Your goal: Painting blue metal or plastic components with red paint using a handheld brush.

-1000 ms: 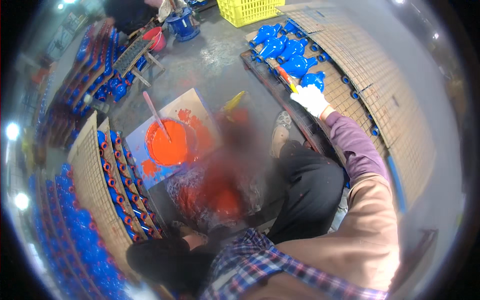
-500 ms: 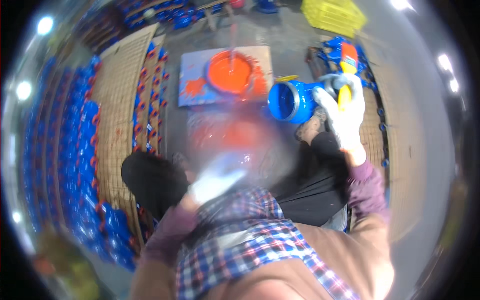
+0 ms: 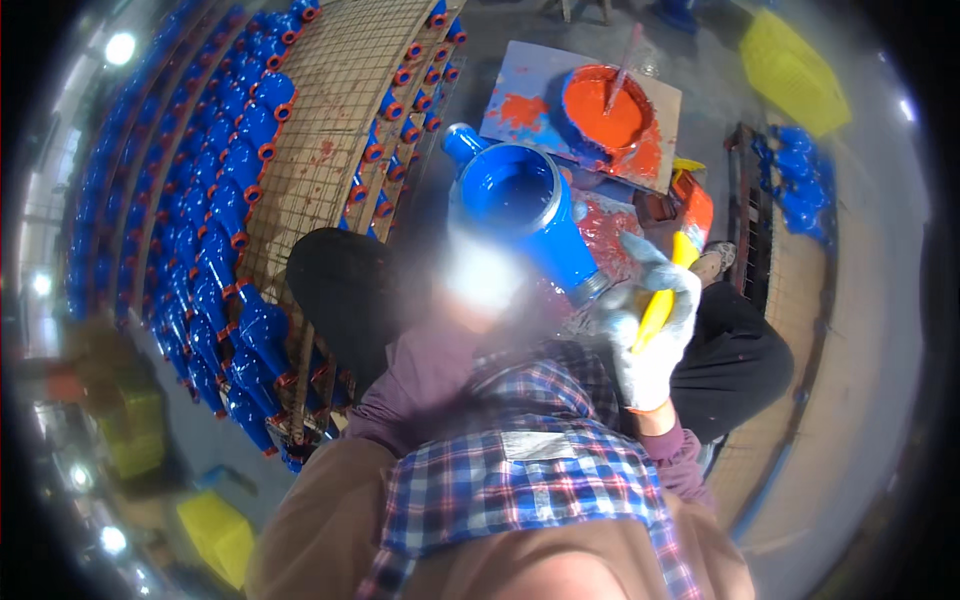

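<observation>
while i watch by remote feed, rows of blue fittings (image 3: 212,250) fill the l side; a paint-stained board (image 3: 530,65) is up top w/ a red-orange paint tub (image 3: 585,147) on it. the blue housing (image 3: 565,240) is this side of the tub, open mouth toward my cam. l hand (image 3: 485,280) looks to be against it, too blurry to tell its grip. r hand (image 3: 668,335) is wrapped round the yellow-handled brush (image 3: 684,248). step in hand: prob positioning housing & brush; next move calls for a steady housing, imo.
</observation>
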The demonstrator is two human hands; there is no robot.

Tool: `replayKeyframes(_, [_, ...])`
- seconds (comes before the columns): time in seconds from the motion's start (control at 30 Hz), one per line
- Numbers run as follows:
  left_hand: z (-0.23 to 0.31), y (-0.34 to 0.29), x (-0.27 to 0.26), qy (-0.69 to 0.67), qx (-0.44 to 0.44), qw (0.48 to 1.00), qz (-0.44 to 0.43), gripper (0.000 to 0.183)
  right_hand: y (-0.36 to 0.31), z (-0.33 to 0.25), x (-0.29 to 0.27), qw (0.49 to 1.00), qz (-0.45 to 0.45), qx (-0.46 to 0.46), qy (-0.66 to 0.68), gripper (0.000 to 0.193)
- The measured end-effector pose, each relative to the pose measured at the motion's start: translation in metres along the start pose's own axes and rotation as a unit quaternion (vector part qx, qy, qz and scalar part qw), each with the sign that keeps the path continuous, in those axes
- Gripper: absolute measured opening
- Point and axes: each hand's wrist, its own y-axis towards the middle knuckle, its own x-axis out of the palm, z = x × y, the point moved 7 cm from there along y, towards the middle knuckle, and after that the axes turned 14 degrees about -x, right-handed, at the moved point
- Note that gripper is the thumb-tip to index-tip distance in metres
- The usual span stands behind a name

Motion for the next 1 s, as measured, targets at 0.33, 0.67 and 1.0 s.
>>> replayKeyframes(0.33, [-0.062,-0.007,-0.043,-0.483,-0.326,0.812,-0.040,0.068,0.005,0.054,-0.058,0.983,0.118,0.141,0.012,0.035])
replayKeyframes(0.67, [-0.074,0.000,-0.022,-0.517,-0.348,0.779,-0.073,0.098,-0.004,0.024,-0.044,0.917,-0.003,-0.095,-0.388,0.026])
replayKeyframes(1.0, [-0.043,-0.015,0.015,0.141,-0.058,0.987,-0.044,0.041,-0.020,0.035,0.008,0.854,-0.279,-0.104,-0.428,0.013])
